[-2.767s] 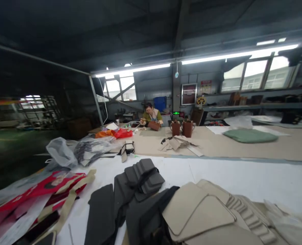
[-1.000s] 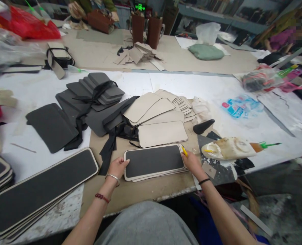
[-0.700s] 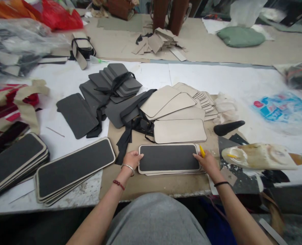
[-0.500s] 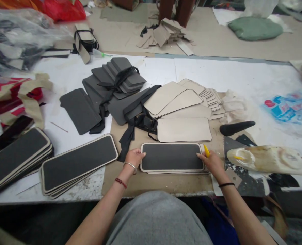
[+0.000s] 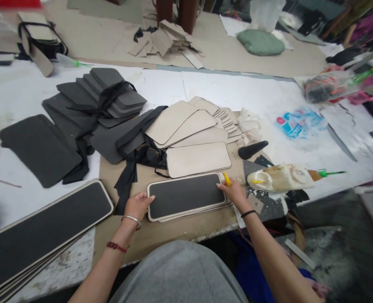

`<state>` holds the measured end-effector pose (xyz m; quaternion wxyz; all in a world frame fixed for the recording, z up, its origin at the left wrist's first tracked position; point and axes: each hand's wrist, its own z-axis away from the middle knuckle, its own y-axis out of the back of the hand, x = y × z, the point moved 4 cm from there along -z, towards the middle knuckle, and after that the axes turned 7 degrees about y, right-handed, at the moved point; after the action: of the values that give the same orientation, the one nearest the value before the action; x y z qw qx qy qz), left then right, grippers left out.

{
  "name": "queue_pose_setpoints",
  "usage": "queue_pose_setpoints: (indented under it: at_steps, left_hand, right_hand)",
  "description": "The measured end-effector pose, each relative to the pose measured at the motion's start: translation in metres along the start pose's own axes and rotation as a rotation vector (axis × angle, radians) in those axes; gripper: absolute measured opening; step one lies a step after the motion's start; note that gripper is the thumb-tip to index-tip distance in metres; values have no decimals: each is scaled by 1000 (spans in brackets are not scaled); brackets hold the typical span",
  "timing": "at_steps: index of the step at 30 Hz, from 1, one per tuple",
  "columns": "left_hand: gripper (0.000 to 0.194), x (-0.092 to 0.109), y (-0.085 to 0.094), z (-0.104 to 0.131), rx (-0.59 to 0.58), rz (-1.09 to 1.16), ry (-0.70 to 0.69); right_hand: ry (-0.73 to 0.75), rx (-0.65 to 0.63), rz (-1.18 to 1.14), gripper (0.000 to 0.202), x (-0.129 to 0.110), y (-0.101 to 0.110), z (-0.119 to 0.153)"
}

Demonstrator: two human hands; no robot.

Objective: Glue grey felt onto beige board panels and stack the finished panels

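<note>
At the far left, a stack of long dark panels (image 5: 47,229) with pale borders is lying at a slant along the near edge of the worktop (image 5: 69,261), its left end running out of view. Beyond it, plain dark grey panels (image 5: 43,153) are spreading in overlapping groups, with a black fabric strip (image 5: 127,179) trailing toward you. Your left hand (image 5: 138,206) is holding the left end of the bordered panel (image 5: 186,195), its grip narrow and its thumb resting on top. That bordered panel is lying right in front of you, over other pale-edged pieces, on brown paper (image 5: 202,221). Just behind it, a cream panel (image 5: 199,160) is lying beside a fan of cream panels (image 5: 181,120). Your right hand (image 5: 233,191) is touching the bordered panel's right end with its thumb, while its grip is holding a yellow tool (image 5: 227,179) that your fingers are partly hiding. Farther right, a black tapered object (image 5: 252,150) is lying near a smeared plastic container (image 5: 284,178), with a green nozzle (image 5: 323,173) pointing outward past it.
</note>
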<state>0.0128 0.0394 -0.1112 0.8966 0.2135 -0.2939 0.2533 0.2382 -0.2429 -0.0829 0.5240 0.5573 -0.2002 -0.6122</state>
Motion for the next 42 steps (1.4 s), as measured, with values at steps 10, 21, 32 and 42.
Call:
queue_pose_setpoints:
  at_steps: [10,21,32,42]
  left_hand:
    - [38,2,4,2,-26,-26,49]
    - [26,5,5,3,48,-31,83]
    - [26,1,6,2,20,-39,39]
    - [30,-2,8,-4,-10,-34,49]
  right_hand:
    - [-5,-5,-42,23,6,-4,-3]
    - [54,-19,-40,29,19,-10,-10]
    - [19,11,-83,29,18,-12,-10]
    - [38,-75,-173,22,13,-4,-8]
